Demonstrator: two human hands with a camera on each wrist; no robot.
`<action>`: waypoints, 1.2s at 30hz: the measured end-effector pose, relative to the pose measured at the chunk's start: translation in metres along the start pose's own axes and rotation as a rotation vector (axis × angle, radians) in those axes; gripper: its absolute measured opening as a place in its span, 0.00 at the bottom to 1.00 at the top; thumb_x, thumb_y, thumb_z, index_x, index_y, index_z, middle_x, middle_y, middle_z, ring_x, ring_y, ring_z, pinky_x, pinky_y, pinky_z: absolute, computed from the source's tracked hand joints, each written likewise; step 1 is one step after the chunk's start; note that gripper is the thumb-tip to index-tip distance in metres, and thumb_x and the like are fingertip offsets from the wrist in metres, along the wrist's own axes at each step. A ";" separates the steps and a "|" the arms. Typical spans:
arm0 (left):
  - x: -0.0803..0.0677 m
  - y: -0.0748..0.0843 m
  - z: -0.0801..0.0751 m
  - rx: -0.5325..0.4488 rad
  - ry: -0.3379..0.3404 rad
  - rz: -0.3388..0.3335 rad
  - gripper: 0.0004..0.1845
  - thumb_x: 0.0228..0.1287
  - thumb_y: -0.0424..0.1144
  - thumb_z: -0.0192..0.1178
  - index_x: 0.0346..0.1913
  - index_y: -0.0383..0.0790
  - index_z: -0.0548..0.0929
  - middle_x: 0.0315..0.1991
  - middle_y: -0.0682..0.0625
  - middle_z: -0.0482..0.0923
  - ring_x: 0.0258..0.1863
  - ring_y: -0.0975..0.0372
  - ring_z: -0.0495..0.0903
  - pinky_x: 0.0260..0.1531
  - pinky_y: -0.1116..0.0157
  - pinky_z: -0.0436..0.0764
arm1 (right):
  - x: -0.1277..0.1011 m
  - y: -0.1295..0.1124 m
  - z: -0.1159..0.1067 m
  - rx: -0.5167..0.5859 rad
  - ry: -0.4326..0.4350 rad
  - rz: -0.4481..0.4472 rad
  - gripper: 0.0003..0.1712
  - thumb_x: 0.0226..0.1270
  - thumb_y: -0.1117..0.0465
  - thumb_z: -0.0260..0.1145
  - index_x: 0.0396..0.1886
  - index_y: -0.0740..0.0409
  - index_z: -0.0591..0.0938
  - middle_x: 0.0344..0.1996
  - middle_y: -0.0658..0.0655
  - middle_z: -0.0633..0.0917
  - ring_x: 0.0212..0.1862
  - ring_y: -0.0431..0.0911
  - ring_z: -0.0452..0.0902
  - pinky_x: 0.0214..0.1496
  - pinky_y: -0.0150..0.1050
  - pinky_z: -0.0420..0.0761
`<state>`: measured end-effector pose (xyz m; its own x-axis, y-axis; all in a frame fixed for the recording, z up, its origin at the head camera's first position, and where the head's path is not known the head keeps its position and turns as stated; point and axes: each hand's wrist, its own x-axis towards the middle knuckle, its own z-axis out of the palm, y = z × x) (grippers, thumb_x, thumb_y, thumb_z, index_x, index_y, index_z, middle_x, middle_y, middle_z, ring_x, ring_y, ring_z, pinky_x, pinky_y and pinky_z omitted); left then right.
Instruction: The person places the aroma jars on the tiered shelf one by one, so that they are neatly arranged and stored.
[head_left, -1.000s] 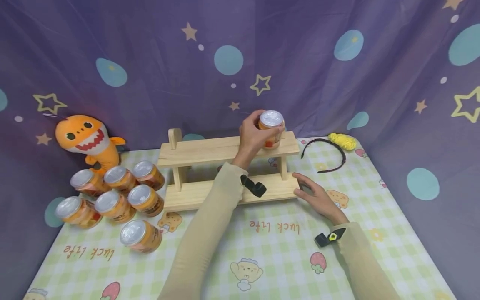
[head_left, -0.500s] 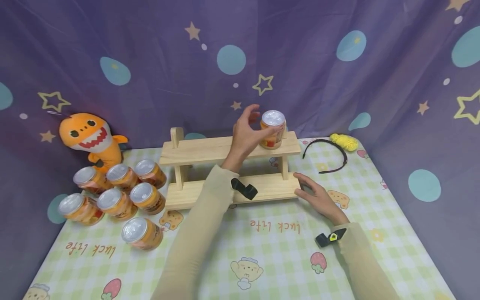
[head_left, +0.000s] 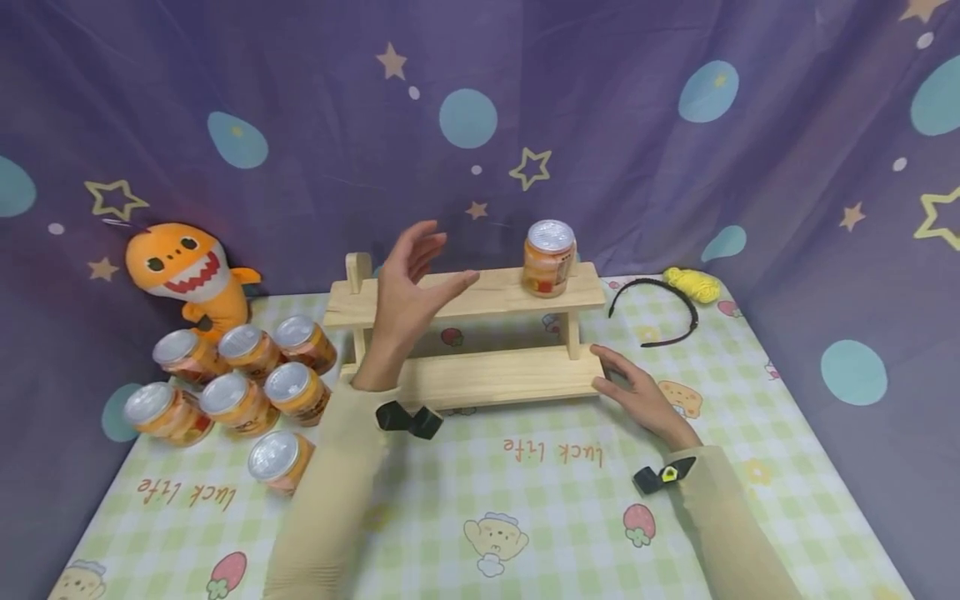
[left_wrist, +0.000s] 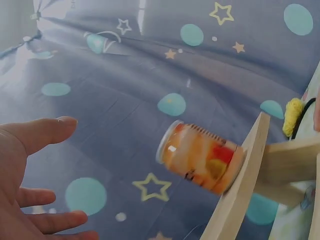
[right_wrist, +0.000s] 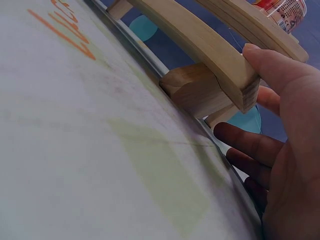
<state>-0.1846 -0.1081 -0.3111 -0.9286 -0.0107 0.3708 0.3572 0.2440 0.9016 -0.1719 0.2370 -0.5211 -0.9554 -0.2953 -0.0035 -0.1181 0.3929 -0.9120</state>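
Observation:
An orange jar with a silver lid [head_left: 548, 257] [left_wrist: 200, 157] stands upright on the right end of the top board of a two-tier wooden shelf [head_left: 465, 304] [right_wrist: 200, 45]. My left hand [head_left: 408, 279] [left_wrist: 30, 185] hovers open in front of the shelf's top board, well left of the jar, holding nothing. My right hand [head_left: 628, 390] [right_wrist: 280, 125] lies on the table with straight fingers, its thumb pressed against the right end of the shelf's lower board.
Several more orange jars [head_left: 232, 383] are grouped on the table at the left, beside an orange shark plush [head_left: 183, 271]. A black headband [head_left: 660, 312] and a yellow ball of yarn [head_left: 693, 283] lie to the right of the shelf. Purple star-patterned cloth walls the table.
My left hand let go of the jar on the top board and drew back to the left, fingers spread. The jar stays upright. My right hand has not moved.

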 end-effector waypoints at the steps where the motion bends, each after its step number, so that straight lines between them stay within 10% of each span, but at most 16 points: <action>1: -0.004 0.000 -0.006 0.001 0.005 0.001 0.41 0.54 0.35 0.75 0.71 0.41 0.69 0.65 0.40 0.76 0.68 0.49 0.73 0.70 0.49 0.69 | 0.000 0.000 0.000 0.000 0.000 -0.001 0.34 0.74 0.51 0.62 0.77 0.42 0.64 0.76 0.55 0.68 0.76 0.56 0.62 0.78 0.61 0.57; 14: -0.046 -0.009 -0.061 0.086 0.023 -0.060 0.39 0.56 0.29 0.71 0.72 0.41 0.68 0.66 0.41 0.75 0.68 0.54 0.73 0.70 0.51 0.68 | 0.000 0.000 -0.002 -0.005 0.011 0.004 0.34 0.74 0.50 0.62 0.76 0.43 0.65 0.75 0.57 0.69 0.76 0.57 0.62 0.78 0.60 0.56; 23: -0.080 -0.018 -0.100 0.207 0.083 -0.125 0.37 0.59 0.30 0.71 0.71 0.47 0.69 0.66 0.41 0.76 0.62 0.71 0.75 0.61 0.77 0.71 | 0.001 -0.002 0.001 -0.010 0.009 -0.006 0.34 0.74 0.50 0.62 0.76 0.42 0.65 0.74 0.57 0.70 0.76 0.58 0.62 0.78 0.60 0.56; 31: -0.111 -0.034 -0.133 0.263 0.158 -0.191 0.36 0.58 0.29 0.71 0.70 0.45 0.71 0.52 0.74 0.77 0.55 0.77 0.76 0.55 0.84 0.72 | 0.001 -0.001 0.000 -0.013 0.008 -0.002 0.34 0.74 0.50 0.62 0.77 0.43 0.65 0.73 0.59 0.71 0.75 0.58 0.63 0.78 0.61 0.56; 36: -0.130 -0.041 -0.151 0.329 0.201 -0.243 0.36 0.57 0.29 0.72 0.69 0.45 0.72 0.51 0.73 0.78 0.53 0.79 0.76 0.52 0.85 0.72 | 0.000 -0.001 0.001 -0.007 0.005 -0.003 0.35 0.74 0.50 0.63 0.77 0.44 0.64 0.74 0.59 0.69 0.75 0.59 0.62 0.78 0.62 0.57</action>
<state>-0.0632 -0.2629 -0.3622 -0.9321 -0.2862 0.2221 0.0500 0.5056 0.8613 -0.1718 0.2358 -0.5202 -0.9564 -0.2922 0.0017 -0.1233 0.3982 -0.9090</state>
